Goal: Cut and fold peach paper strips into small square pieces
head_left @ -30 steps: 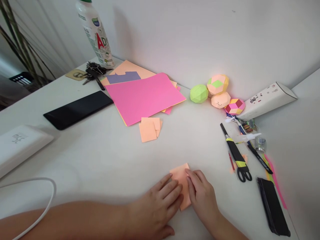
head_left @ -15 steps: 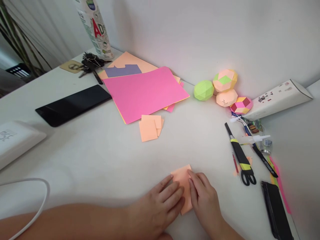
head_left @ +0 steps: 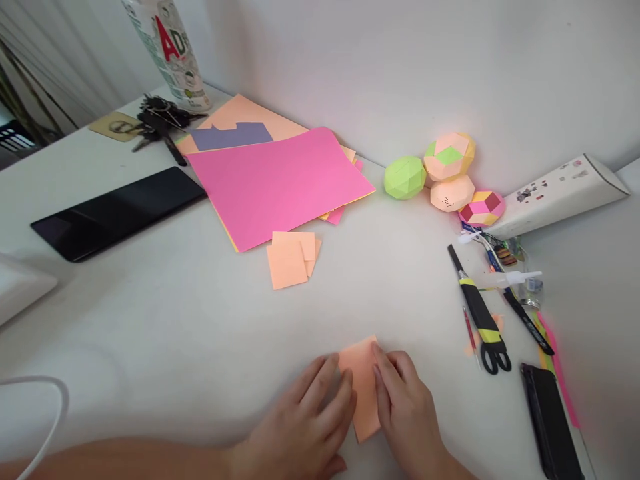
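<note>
A folded peach paper lies on the white table near the bottom centre, its long side running away from me. My left hand rests at its left edge, fingers bent and a little apart, the fingertips touching the paper. On the right edge, my right hand pinches the paper between thumb and index finger near the upper corner. Several small peach squares overlap farther back, left of the folded paper.
Pink sheets lie at the back, with a black phone and keys to the left. Folded paper shapes stand by the wall. Scissors, a cutter and a black case lie at right.
My left hand has drawn back leftward off the paper's face, uncovering more of it, and its fingers are more bent. My right hand keeps its pinch. The view has shifted slightly.
</note>
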Demonstrator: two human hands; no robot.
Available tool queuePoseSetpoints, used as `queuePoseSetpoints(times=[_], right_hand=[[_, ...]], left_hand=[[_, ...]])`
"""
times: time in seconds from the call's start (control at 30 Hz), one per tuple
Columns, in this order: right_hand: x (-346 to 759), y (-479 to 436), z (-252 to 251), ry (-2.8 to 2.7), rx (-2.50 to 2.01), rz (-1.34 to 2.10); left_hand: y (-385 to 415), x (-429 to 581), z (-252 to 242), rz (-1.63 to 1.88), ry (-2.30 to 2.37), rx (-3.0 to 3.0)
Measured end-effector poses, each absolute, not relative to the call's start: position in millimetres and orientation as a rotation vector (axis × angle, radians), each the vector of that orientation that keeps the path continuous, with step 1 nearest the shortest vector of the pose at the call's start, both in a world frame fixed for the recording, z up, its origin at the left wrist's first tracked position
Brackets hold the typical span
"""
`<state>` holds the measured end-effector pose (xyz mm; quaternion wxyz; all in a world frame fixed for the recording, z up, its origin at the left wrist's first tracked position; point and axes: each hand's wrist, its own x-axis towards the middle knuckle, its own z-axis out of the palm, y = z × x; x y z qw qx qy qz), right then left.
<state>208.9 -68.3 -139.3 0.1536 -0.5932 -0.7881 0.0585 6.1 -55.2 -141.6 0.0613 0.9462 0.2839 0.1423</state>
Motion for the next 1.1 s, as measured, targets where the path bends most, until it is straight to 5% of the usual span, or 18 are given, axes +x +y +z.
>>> queuePoseSetpoints(times=[1.1], right_hand=[[207.9,-66.1,-136.8,-2.288,-1.699,0.141]], left_hand=[[-58.3,6.4,-142.3,0.382,0.849,2.883]])
